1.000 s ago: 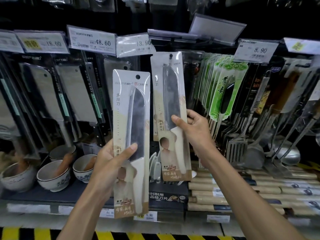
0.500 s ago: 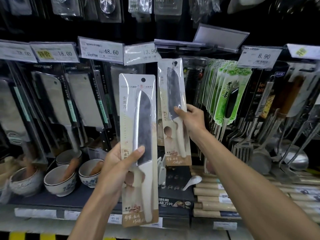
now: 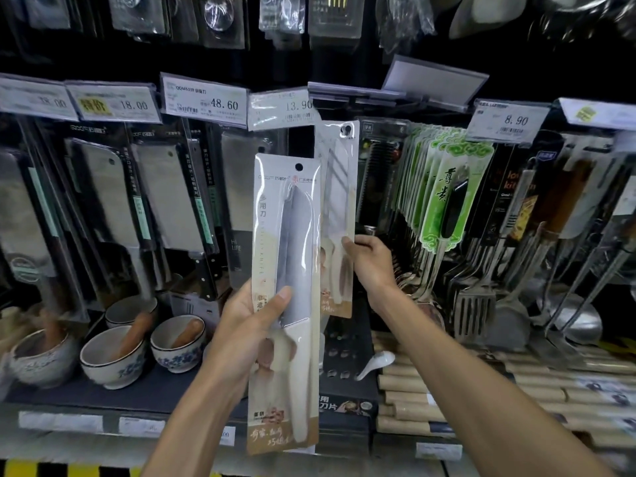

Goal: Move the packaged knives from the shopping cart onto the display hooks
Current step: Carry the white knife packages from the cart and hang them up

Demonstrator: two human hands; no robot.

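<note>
1. My left hand [image 3: 254,325] is clamped around the nearer packaged knife [image 3: 287,297], holding it upright before the shelf.
2. My right hand [image 3: 370,263] grips the farther packaged knife [image 3: 339,201], its hang hole raised beside the 13.90 price tag [image 3: 284,108].

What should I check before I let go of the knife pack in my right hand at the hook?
1. Right hand grips the far pack at its lower right edge: ok.
2. Hang hole sits up under the 13.90 tag: ok.
3. Hook actually through the hole: cannot tell, the hook is not visible.
4. Pack hangs straight: not ok, it tilts slightly.
5. Left hand holds the near pack firmly, thumb across its front: ok.
6. Near pack stays out of the way: ok, it is lower and left of the hang hole, though it overlaps the far pack's left edge in this view.
</note>
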